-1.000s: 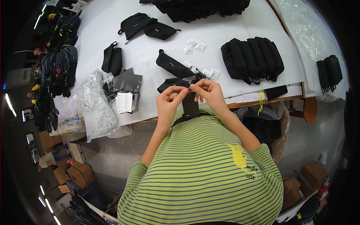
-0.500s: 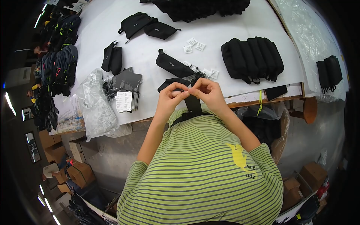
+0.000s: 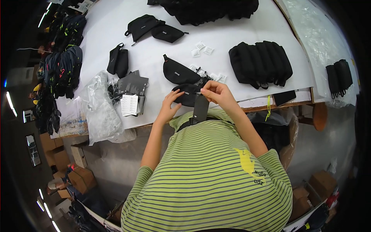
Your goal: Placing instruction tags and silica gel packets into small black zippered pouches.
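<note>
A small black pouch (image 3: 186,95) lies near the table's front edge. My left hand (image 3: 168,106) curls round its left end, fingers on top and thumb at the near side. A dark hang tag (image 3: 201,109) hangs at the pouch's right side, its top edge pinched between the thumb and fingers of my right hand (image 3: 217,94). Just behind lies a second black pouch (image 3: 178,72), with a tangle of black cords (image 3: 203,80) at its right end, partly hidden by my right hand.
Stacked tags (image 3: 131,101) and a clear plastic bag (image 3: 101,108) lie left. Small white packets (image 3: 201,48) are scattered behind. Several black pouches (image 3: 261,63) stand in a row at right. More black pouches (image 3: 145,26) and a dark pile (image 3: 208,9) lie at the far side.
My hands were together, fingertips touching above the dark tag. Now the left has moved left onto the near pouch, while the right holds the tag's top.
</note>
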### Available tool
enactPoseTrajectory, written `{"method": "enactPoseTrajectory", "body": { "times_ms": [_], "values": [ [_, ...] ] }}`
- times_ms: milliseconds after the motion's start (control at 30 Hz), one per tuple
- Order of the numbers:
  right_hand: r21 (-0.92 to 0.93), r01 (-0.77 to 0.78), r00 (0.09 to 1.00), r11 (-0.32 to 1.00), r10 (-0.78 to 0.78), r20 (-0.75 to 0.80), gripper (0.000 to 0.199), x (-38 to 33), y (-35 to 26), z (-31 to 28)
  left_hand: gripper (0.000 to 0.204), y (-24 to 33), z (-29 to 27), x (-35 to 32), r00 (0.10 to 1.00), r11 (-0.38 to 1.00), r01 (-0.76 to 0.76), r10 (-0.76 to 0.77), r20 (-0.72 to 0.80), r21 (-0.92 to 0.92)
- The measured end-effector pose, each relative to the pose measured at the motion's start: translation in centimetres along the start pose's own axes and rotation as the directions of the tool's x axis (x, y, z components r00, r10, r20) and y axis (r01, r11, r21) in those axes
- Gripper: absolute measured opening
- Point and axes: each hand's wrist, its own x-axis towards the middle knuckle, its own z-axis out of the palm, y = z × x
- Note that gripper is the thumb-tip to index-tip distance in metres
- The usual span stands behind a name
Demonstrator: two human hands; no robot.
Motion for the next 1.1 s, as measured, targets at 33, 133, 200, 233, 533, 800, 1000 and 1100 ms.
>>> {"method": "enactPoseTrajectory", "body": {
  "times_ms": [33, 133, 200, 233, 533, 800, 1000, 1100],
  "values": [
    [-0.003, 0.005, 1.0, 1.0, -0.005, -0.008, 0.018, 0.0, -0.1, -0.4, 0.047, 0.1, 0.2, -0.2, 1.0, 0.998, -0.011, 0.01, 0.017, 0.062],
    [-0.004, 0.0, 0.991, 1.0, 0.0, -0.132, 0.017, -0.3, 0.4, -1.2, 0.04, -0.4, 0.7, 0.0, 0.998, 0.983, -0.047, 0.052, -0.022, 0.177],
    [-0.216, -0.023, 0.98, 0.976, -0.021, -0.2, 0.015, -0.5, 1.1, -2.1, 0.036, -0.4, 0.6, 0.6, 0.993, 0.971, -0.073, 0.093, -0.076, 0.229],
    [-0.416, -0.066, 0.965, 0.907, -0.049, -0.258, 0.017, -0.6, 1.3, -2.4, 0.031, -0.4, 0.5, 0.9, 0.982, 0.971, -0.085, 0.119, -0.143, 0.223],
    [-0.955, 0.261, 0.844, 0.139, -0.512, 0.157, 0.031, -1.3, -0.7, -0.7, 0.018, 9.6, -3.1, 3.1, 0.897, 0.902, -0.265, 0.36, -0.257, 0.339],
    [-0.869, 0.219, 0.911, 0.445, -0.413, 0.018, 0.015, -1.7, -2.0, 0.1, 0.036, 12.1, -1.8, 1.0, 0.871, 0.864, -0.307, 0.424, -0.247, 0.399],
    [-0.804, 0.175, 0.882, 0.568, -0.454, -0.129, 0.015, -1.9, -2.4, 0.6, 0.033, 10.9, -0.8, 0.8, 0.889, 0.86, -0.311, 0.414, -0.195, 0.405],
    [-0.803, 0.206, 0.882, 0.56, -0.462, -0.096, 0.015, -2.0, -2.6, 0.8, 0.03, 10.8, -0.9, 1.1, 0.861, 0.84, -0.351, 0.464, -0.211, 0.414]
  ]
}}
